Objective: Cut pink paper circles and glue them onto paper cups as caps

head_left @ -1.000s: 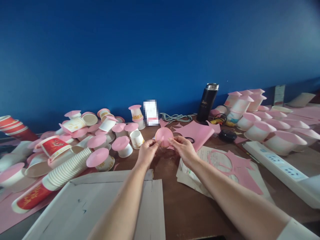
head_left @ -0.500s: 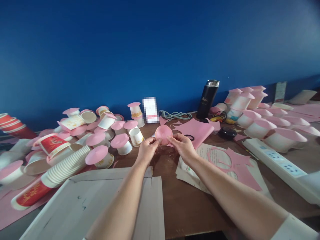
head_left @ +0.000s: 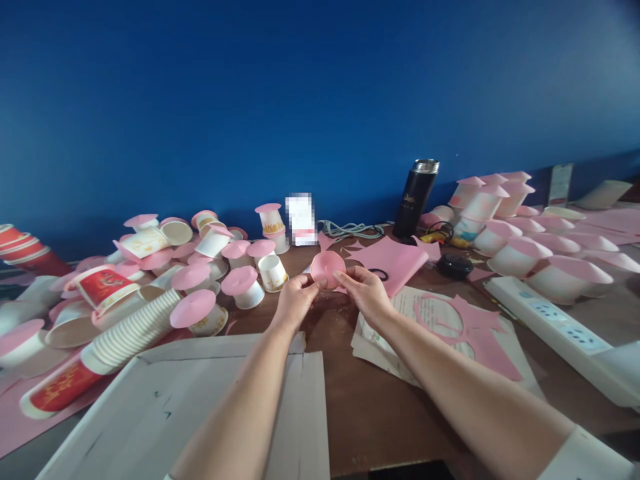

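Observation:
A small round pink piece (head_left: 327,268) with a raised rim is held up over the brown table, its face toward me. My left hand (head_left: 299,297) pinches its lower left edge between thumb and fingers. On the right side, the thumb and fingers of my right hand (head_left: 364,288) close on its edge. Left of my hands stand a white cup (head_left: 273,273) lying open toward me and another cup topped with a pink disc (head_left: 240,281). Folded pink paper (head_left: 393,260) lies behind my right hand.
Many cups with pink discs crowd the left, beside a stack of nested cups (head_left: 135,333) and a cardboard sheet (head_left: 200,407). Rightward are a black thermos (head_left: 416,200), paper scraps (head_left: 475,327), a power strip (head_left: 555,333) and more pink-topped cups (head_left: 520,257).

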Demonstrator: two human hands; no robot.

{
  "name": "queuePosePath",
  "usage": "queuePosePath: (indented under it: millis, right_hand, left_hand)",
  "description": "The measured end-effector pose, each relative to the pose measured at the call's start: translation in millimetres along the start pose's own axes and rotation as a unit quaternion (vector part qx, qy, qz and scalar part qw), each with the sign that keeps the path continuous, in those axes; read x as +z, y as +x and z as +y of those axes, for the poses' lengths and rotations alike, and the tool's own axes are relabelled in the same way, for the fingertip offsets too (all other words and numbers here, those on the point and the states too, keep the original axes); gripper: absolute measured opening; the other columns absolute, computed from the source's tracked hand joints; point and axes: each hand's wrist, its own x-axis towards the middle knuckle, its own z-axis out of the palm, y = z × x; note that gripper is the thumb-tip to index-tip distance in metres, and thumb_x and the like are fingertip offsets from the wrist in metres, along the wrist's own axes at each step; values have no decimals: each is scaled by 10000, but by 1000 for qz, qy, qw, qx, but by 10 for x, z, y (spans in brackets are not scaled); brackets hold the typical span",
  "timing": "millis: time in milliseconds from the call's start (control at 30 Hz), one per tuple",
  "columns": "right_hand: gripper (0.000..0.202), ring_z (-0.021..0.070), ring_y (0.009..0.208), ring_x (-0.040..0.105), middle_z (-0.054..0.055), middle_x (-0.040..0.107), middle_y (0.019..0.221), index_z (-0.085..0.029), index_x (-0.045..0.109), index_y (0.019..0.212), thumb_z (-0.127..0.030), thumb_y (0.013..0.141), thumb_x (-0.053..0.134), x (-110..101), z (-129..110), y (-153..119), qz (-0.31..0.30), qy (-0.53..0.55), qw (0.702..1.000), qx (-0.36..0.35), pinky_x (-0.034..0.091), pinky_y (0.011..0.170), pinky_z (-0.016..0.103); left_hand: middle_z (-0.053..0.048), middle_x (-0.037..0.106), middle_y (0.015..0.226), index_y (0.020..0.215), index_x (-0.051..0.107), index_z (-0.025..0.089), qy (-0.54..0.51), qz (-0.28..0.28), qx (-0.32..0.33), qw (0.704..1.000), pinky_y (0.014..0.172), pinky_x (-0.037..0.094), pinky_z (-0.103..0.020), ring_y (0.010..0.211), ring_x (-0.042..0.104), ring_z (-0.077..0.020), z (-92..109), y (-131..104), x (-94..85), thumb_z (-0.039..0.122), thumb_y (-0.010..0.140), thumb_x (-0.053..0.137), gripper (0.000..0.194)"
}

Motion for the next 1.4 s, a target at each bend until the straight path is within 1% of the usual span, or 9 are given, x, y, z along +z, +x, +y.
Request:
queuePosePath:
  millis: [100,267,433,533,667,833,1033,1200,1400]
  right_hand:
    - [351,94,508,423,-36,529,561,-173,621,695,-511,672,714,3,-25,-11,0,2,1000,7,316,486,231]
    - [343,91,503,422,-38,542,569,-172,624,702,-502,683,713,15,-33,-23,0,10,1000,6,317,490,231]
    - [329,95,507,445,-33,562,583,-178,620,703,-497,699,701,16,6,-8,-4,16,1000,1,328,495,232]
    - [339,106,528,486,-16,604,628,-182,635,739,-515,710,689,12,32,-1,-13,18,1000,-2,355,508,237]
    - [369,127,565,549,4,651,694,-182,673,840,-530,718,680,20,51,-1,-47,37,998,21,404,540,252]
    - [322,148,602,587,6,666,700,-178,684,840,-465,700,715,39,58,-3,-102,63,992,31,449,607,274]
    - [307,167,645,610,8,687,719,-185,695,819,-461,686,720,40,63,-5,-105,59,993,20,459,630,280]
    - [317,170,632,613,14,690,721,-180,699,833,-464,691,716,38,87,10,-118,69,990,18,473,655,298]
    - [335,165,647,601,12,683,726,-177,707,862,-472,705,698,32,88,16,-110,38,993,9,457,633,281]
  left_hand:
    - [53,486,492,695,603,150,20,-4,3,1000,425,309,-190,450,409,-76,15,-8,-3,503,683,697,366]
    - [54,499,515,746,629,146,28,-9,-2,1000,430,315,-198,457,418,-81,29,-9,-3,510,666,706,381]
    - [52,505,525,767,636,145,25,-11,-8,1000,439,322,-202,471,428,-86,44,-13,6,481,666,706,358]
    - [58,489,516,775,637,145,17,-9,-10,1000,435,309,-202,459,414,-82,55,-17,9,461,670,707,340]
    - [60,492,534,805,646,144,3,-6,-4,1000,440,310,-200,462,403,-76,39,-8,5,453,689,694,333]
    - [43,529,582,787,641,142,15,0,5,1000,449,323,-201,484,422,-79,-5,13,0,477,687,693,353]
    - [40,520,565,754,637,141,41,-1,14,999,472,330,-202,492,421,-79,-12,21,-9,473,690,694,343]
    - [29,537,569,771,641,137,48,-3,0,999,459,330,-208,482,430,-86,-11,29,-11,496,681,691,373]
    - [34,517,554,773,645,138,51,-2,1,999,458,330,-211,482,425,-89,-28,34,-14,494,691,680,367]
